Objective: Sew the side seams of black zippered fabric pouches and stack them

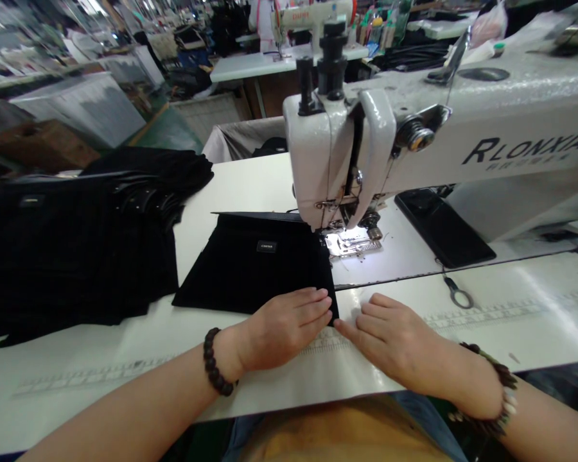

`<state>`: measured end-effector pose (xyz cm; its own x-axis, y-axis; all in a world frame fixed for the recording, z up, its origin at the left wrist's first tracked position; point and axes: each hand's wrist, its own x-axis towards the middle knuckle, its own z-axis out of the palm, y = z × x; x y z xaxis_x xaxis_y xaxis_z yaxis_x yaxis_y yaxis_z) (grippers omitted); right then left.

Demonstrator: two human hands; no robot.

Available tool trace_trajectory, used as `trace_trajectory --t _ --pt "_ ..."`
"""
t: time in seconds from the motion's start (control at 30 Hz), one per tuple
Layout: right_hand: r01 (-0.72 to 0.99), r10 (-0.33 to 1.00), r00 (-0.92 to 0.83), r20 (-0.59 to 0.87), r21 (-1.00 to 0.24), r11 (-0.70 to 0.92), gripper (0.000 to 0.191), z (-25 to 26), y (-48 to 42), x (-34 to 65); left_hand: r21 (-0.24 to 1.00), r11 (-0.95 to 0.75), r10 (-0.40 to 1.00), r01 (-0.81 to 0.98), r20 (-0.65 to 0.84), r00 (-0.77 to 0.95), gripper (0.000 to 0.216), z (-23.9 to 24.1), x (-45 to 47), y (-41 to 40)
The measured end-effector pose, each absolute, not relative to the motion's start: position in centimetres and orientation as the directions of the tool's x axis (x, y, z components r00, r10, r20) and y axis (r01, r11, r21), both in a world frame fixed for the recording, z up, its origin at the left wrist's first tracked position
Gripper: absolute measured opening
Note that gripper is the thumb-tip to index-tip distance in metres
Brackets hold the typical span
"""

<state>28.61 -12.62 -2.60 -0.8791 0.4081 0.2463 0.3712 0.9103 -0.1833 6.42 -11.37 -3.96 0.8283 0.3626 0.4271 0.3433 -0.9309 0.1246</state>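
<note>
A black fabric panel (250, 276) with a small dark label (266, 246) lies on the white table, its right edge at the needle area of the sewing machine (337, 154). Flat on the panel's lower right part rests my left hand (289, 324), fingers stretched out and pointing right. My right hand (395, 340) is just beyond the panel's lower right corner, its index fingertip touching or almost touching that corner. The other fingers of that hand are loosely bent, and nothing shows in them. Under the lit presser foot (351, 240), the panel's edge is partly hidden by the machine head.
A tall stack of black fabric pieces (77, 244) covers the table's left side. Right of the needle lies a black phone (443, 228) with a ring strap (460, 296). A printed ruler (525, 308) runs along the front. Another sewing machine (313, 19) stands behind.
</note>
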Motion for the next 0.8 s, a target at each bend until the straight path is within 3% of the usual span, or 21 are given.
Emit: trace_trajectory --t 0.47,0.8 --pt "0.371 0.382 -0.913 0.142 -0.097 0.924 0.034 -2.3 -12.3 28.4 0.197 -0.920 0.392 0.340 0.421 0.818 0.025 -4.0 6.2 -10.7" --pt "0.436 0.432 -0.896 0.102 0.026 0.900 0.034 -3.0 -9.6 28.3 0.115 -0.945 0.324 0.305 0.445 0.835 0.024 -4.9 6.0 -7.3"
